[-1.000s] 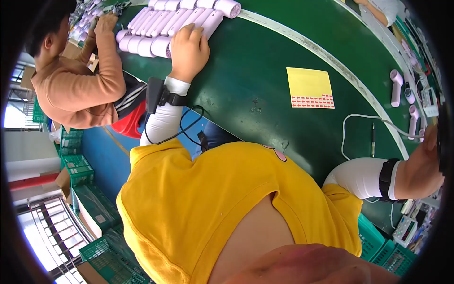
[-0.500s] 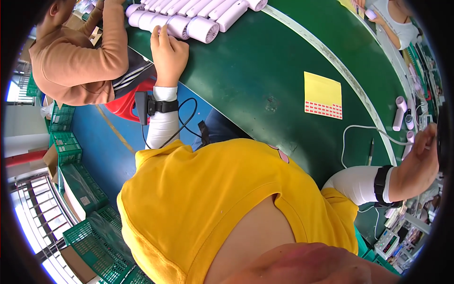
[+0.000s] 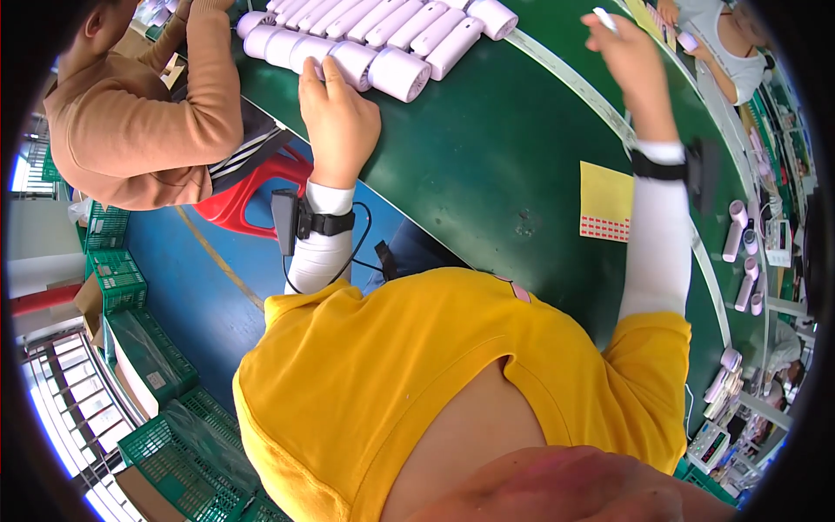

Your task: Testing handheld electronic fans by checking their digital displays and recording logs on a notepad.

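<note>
Lavender handheld fans lie side by side in rows at the far left of the green table. My left hand is at the near row, its stretched fingers resting against a fan's round head; the fingertips are partly hidden. Raised over the table to the right of the fans, my right hand pinches a small white stick-shaped piece. What that piece is cannot be made out. A yellow sheet with rows of small red stickers lies beside my right forearm, which covers its edge.
A co-worker in a brown top sits at left, near a red stool. Across the table is another person in white. More fans lie at right; green crates line the left floor.
My right hand has swung from the far right edge up toward the fans, now with the white piece. The white cable and pen are no longer seen on the table. My left hand stays at the fans.
</note>
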Demonstrator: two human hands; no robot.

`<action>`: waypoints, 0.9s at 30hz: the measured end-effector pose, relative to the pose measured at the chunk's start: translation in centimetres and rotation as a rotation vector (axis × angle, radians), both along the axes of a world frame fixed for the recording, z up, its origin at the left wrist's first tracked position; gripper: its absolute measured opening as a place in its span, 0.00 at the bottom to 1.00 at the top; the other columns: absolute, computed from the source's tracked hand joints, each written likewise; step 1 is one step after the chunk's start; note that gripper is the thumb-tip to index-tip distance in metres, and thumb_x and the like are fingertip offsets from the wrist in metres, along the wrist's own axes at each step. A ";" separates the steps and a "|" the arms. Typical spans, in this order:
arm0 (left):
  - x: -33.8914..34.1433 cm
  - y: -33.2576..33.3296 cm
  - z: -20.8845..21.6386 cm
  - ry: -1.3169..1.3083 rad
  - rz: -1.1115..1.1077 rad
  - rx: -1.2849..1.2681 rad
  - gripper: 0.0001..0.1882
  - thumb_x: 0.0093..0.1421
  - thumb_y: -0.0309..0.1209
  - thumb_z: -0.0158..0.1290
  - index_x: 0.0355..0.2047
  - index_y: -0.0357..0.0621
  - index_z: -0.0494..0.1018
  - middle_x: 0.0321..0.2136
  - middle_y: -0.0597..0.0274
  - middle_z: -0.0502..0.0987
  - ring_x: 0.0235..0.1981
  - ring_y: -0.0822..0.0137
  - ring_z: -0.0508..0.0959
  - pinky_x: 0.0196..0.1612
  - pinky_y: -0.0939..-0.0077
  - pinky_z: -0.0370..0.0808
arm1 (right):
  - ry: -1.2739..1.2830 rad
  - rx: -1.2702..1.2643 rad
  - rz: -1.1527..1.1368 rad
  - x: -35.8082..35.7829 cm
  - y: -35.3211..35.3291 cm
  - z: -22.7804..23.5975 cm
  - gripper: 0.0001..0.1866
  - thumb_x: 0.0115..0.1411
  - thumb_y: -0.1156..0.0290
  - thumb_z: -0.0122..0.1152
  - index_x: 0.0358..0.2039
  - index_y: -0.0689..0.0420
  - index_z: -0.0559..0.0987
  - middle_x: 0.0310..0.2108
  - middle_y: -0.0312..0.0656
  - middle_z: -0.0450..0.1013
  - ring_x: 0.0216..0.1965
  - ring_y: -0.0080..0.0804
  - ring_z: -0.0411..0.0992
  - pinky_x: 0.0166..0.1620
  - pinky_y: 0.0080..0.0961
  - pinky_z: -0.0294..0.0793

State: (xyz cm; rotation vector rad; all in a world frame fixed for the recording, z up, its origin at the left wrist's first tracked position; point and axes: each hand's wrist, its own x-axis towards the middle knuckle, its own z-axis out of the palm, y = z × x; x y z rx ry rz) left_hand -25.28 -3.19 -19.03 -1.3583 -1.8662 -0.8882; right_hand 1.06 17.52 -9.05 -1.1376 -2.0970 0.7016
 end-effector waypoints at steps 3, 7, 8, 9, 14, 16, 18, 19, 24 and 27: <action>-0.1 -0.5 0.3 -0.148 -0.087 0.036 0.15 0.42 0.18 0.45 0.34 0.30 0.66 0.32 0.41 0.68 0.34 0.44 0.68 0.36 0.59 0.66 | -0.416 0.086 0.030 -4.6 4.3 -2.9 0.18 0.63 0.62 0.36 0.40 0.63 0.68 0.31 0.38 0.69 0.27 0.21 0.66 0.29 0.18 0.65; -0.7 -0.2 -0.6 -0.378 -0.278 -0.048 0.10 0.41 0.17 0.45 0.28 0.34 0.65 0.24 0.48 0.67 0.27 0.49 0.67 0.31 0.61 0.64 | -0.221 -0.036 0.021 -8.8 7.0 -6.3 0.19 0.58 0.58 0.44 0.39 0.61 0.73 0.31 0.42 0.72 0.33 0.29 0.69 0.38 0.21 0.65; -0.7 -0.1 -0.6 -0.351 -0.282 -0.062 0.10 0.41 0.17 0.45 0.27 0.34 0.65 0.24 0.48 0.67 0.27 0.49 0.67 0.31 0.62 0.65 | -0.279 0.034 0.053 -10.0 6.9 -6.3 0.20 0.58 0.57 0.43 0.39 0.61 0.73 0.32 0.43 0.72 0.35 0.31 0.70 0.39 0.23 0.65; -0.8 0.0 -0.5 -0.322 -0.287 -0.077 0.09 0.41 0.17 0.45 0.27 0.34 0.65 0.24 0.48 0.67 0.26 0.50 0.67 0.30 0.63 0.65 | -0.336 0.104 0.083 -10.7 7.0 -6.3 0.21 0.59 0.57 0.41 0.40 0.61 0.73 0.34 0.45 0.73 0.37 0.34 0.70 0.41 0.24 0.66; -0.8 0.0 -0.4 -0.307 -0.296 -0.129 0.09 0.41 0.17 0.45 0.27 0.34 0.64 0.25 0.48 0.68 0.26 0.49 0.67 0.30 0.63 0.65 | -0.131 0.059 0.195 -11.0 7.5 -7.2 0.22 0.57 0.55 0.41 0.36 0.63 0.72 0.30 0.48 0.72 0.32 0.40 0.70 0.38 0.29 0.66; -1.0 0.3 -0.4 -0.294 -0.303 -0.134 0.10 0.41 0.17 0.45 0.27 0.34 0.64 0.25 0.48 0.68 0.27 0.49 0.67 0.31 0.64 0.66 | -0.138 -0.064 0.209 -10.4 6.9 -6.7 0.22 0.58 0.55 0.41 0.40 0.62 0.72 0.35 0.46 0.72 0.37 0.36 0.70 0.42 0.26 0.65; -1.1 0.4 -0.4 -0.265 -0.324 -0.145 0.10 0.42 0.18 0.46 0.28 0.33 0.64 0.26 0.48 0.68 0.27 0.49 0.67 0.31 0.65 0.66 | -0.143 -0.127 0.216 -10.1 6.4 -6.2 0.22 0.59 0.55 0.40 0.42 0.61 0.72 0.37 0.45 0.72 0.39 0.35 0.70 0.44 0.24 0.65; -1.0 0.3 -0.3 -0.264 -0.323 -0.144 0.10 0.42 0.18 0.46 0.28 0.33 0.64 0.26 0.48 0.68 0.27 0.49 0.67 0.31 0.65 0.66 | -0.153 -0.144 0.214 -9.9 6.4 -6.1 0.22 0.59 0.55 0.40 0.42 0.60 0.72 0.37 0.44 0.72 0.39 0.34 0.70 0.44 0.24 0.65; -1.4 -0.2 0.2 -0.497 -0.209 0.055 0.11 0.45 0.20 0.47 0.32 0.31 0.64 0.31 0.46 0.68 0.31 0.49 0.68 0.35 0.65 0.66 | -0.120 -0.242 0.188 -9.3 6.5 -6.9 0.22 0.60 0.55 0.40 0.43 0.59 0.72 0.39 0.40 0.71 0.40 0.30 0.69 0.44 0.23 0.65; -3.5 -0.2 0.7 -0.447 0.033 0.161 0.17 0.49 0.24 0.47 0.38 0.26 0.61 0.38 0.38 0.65 0.39 0.45 0.66 0.43 0.62 0.64 | 0.006 -0.353 0.187 -8.4 6.2 -7.5 0.21 0.60 0.56 0.40 0.44 0.59 0.71 0.39 0.39 0.71 0.40 0.28 0.69 0.44 0.22 0.65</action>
